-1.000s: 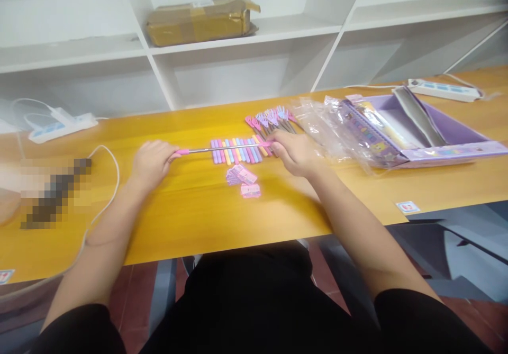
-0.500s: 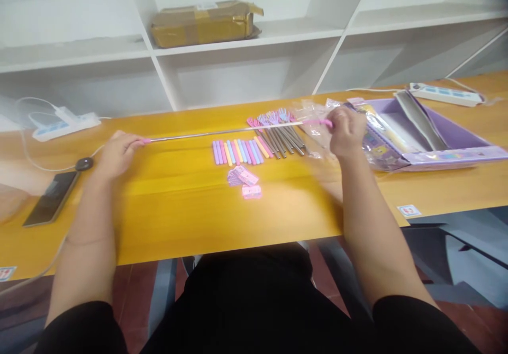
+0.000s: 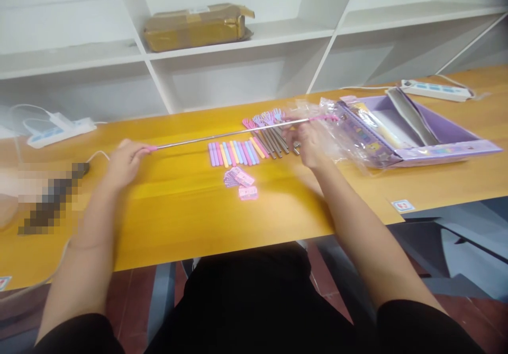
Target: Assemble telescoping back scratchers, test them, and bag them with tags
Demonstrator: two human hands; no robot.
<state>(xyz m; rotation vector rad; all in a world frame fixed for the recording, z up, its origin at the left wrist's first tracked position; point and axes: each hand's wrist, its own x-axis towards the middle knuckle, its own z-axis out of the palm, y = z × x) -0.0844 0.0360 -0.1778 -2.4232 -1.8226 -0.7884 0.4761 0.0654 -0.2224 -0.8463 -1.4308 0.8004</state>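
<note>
An extended telescopic back scratcher (image 3: 214, 137), a thin metal rod with pink ends, stretches across the air above the table. My left hand (image 3: 126, 163) is closed on its pink left end. Near the pink claw-like right end, my right hand (image 3: 311, 142) is closed round the rod; its fingers are slightly blurred. Below the rod lies a row of pastel handle sleeves (image 3: 234, 153). Several metal rods with coloured claw heads (image 3: 273, 132) lie behind them, partly hidden by my right hand. Small pink and purple cards (image 3: 240, 177) lie nearer to me.
At the right stands an open purple box (image 3: 448, 153), with clear plastic wrap (image 3: 337, 137) at its left. Power strips (image 3: 61, 132) lie at both sides, and a pixelated dark object (image 3: 55, 198) is at left. A cardboard box (image 3: 194, 28) sits on the white shelf.
My right hand has shifted left from the pink end onto the rod, so the pink claw end now sticks out beyond it. My left hand keeps its hold. The view has shifted slightly.
</note>
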